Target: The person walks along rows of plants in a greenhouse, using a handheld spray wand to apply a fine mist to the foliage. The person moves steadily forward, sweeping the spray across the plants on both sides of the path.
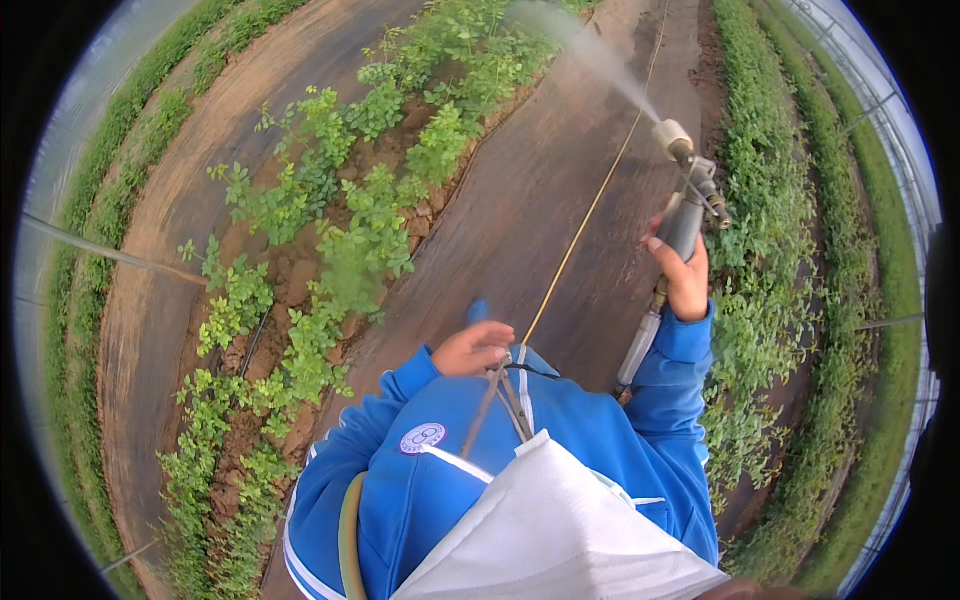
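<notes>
My right hand [681, 274] is closed around the grey handle of a spray gun [684, 221]. From its pale nozzle [671, 139] a fine white mist [600, 67] goes up and left over leafy green plants [487, 60] at the top. Below the grip, a metal and clear fitting [640, 349] runs down beside my blue sleeve. My left hand [472, 349] is in front of my chest, by some cords at the front of the blue jacket [525, 390]; whether its fingers hold a cord cannot be made out.
A thin yellow hose or cord [585, 225] runs along the dark ground cover [510, 195] between two plant rows. Plants [757, 225] stand close on the right, others [300, 202] in bare soil on the left. A yellowish hose [350, 532] hangs by my left side. Poles [112, 251] and greenhouse walls lie at the edges.
</notes>
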Action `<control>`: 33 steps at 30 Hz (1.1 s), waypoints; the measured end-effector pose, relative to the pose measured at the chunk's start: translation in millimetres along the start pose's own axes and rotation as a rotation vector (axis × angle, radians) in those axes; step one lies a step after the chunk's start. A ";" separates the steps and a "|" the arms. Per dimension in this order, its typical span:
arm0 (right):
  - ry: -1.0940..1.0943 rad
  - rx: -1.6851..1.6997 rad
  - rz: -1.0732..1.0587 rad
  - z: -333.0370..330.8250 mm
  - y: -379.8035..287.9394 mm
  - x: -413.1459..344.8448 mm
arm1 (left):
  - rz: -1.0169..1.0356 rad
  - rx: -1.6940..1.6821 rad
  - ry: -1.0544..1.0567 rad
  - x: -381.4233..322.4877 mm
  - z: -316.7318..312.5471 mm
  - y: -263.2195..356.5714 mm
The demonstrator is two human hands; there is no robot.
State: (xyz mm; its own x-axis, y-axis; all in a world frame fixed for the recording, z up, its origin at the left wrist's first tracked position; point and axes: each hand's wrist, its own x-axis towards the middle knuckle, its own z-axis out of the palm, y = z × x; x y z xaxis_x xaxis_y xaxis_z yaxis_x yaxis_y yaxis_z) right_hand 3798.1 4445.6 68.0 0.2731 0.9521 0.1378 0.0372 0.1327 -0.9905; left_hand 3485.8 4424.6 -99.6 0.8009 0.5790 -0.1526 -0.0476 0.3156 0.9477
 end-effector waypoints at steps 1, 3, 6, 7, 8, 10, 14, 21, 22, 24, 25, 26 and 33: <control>-0.069 -0.016 0.057 17.4 2.7 10.9 | 0.016 0.005 -0.017 20.6 -11.4 9.6; -0.285 -0.112 0.218 59.2 11.4 22.5 | 0.026 -0.001 -0.041 45.2 -29.8 28.1; -0.530 -0.127 0.167 100.4 11.5 41.4 | 0.017 -0.061 -0.096 84.0 -61.1 57.7; -0.567 -0.139 0.125 104.7 8.9 51.4 | 0.011 -0.037 -0.109 97.2 -69.4 64.9; -0.511 -0.167 0.135 101.7 4.5 64.6 | 0.000 -0.022 -0.120 107.1 -74.3 69.3; -0.269 -0.118 0.167 84.5 -6.8 93.8 | -0.007 0.000 -0.136 119.0 -81.9 76.2; 0.027 -0.049 -0.035 38.3 -24.7 142.2 | 0.006 0.044 -0.143 133.8 -101.1 88.1; -0.092 -0.148 0.203 39.9 28.3 143.2 | 0.051 0.117 -0.149 153.7 -108.8 102.0; -0.175 -0.124 0.227 49.1 42.1 129.6 | 0.039 0.105 -0.172 159.8 -107.8 102.8; -0.354 -0.078 0.265 58.5 62.9 106.9 | -0.017 0.110 -0.208 168.6 -103.6 103.4; -0.429 -0.125 0.262 56.0 68.7 100.7 | -0.014 0.111 -0.225 172.1 -101.4 103.8; -0.367 -0.135 0.278 52.5 72.2 96.2 | -0.022 0.120 -0.243 175.6 -99.6 104.2; 0.076 -0.067 0.160 -22.0 28.9 112.8 | -0.052 0.145 -0.322 188.8 -92.3 105.6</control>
State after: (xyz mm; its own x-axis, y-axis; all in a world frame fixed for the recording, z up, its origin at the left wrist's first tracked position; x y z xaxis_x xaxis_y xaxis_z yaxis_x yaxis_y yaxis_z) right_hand 3851.1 4550.8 54.9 0.3523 0.9357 -0.0198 0.0507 -0.0402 -0.9979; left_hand 3576.9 4636.7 -54.2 0.9482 0.2909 -0.1278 0.0653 0.2151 0.9744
